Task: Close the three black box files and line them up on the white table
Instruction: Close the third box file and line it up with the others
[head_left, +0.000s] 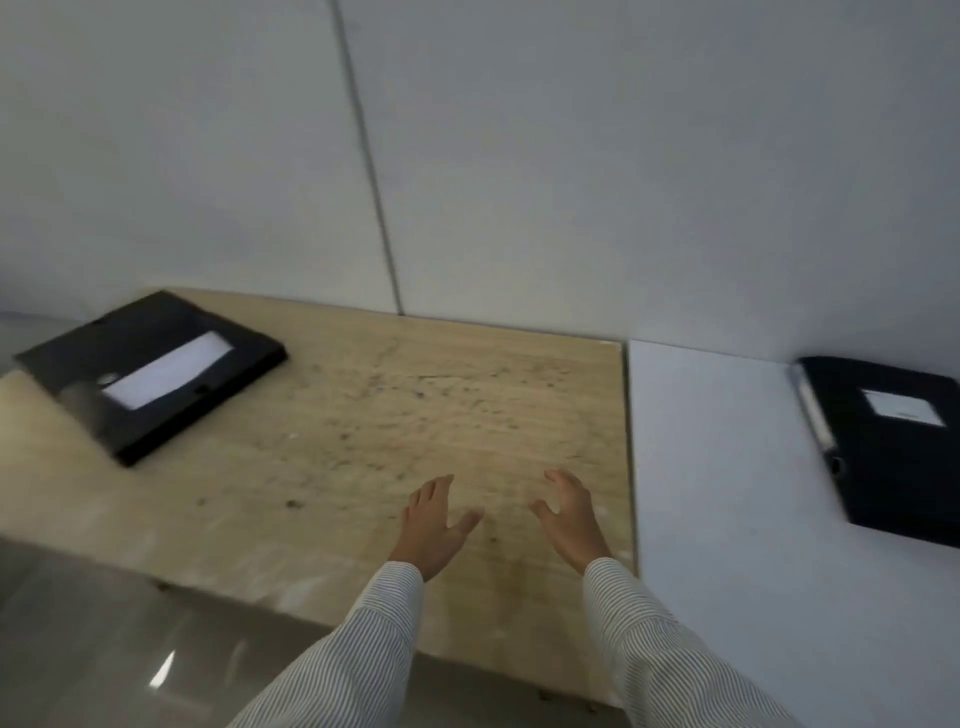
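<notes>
Here, left box file (150, 375) lying flat, long axis angled away rightward

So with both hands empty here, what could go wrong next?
1. The box file on the wooden table sits at the far left corner, possibly overhanging; a careless pull may tip it off.
2. Only one file lies on the white table, and no third is in view; it may be overlooked.

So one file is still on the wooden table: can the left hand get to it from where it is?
Probably yes. The left hand is open and empty over the wooden table, and nothing lies between it and the black box file at the far left.
</notes>
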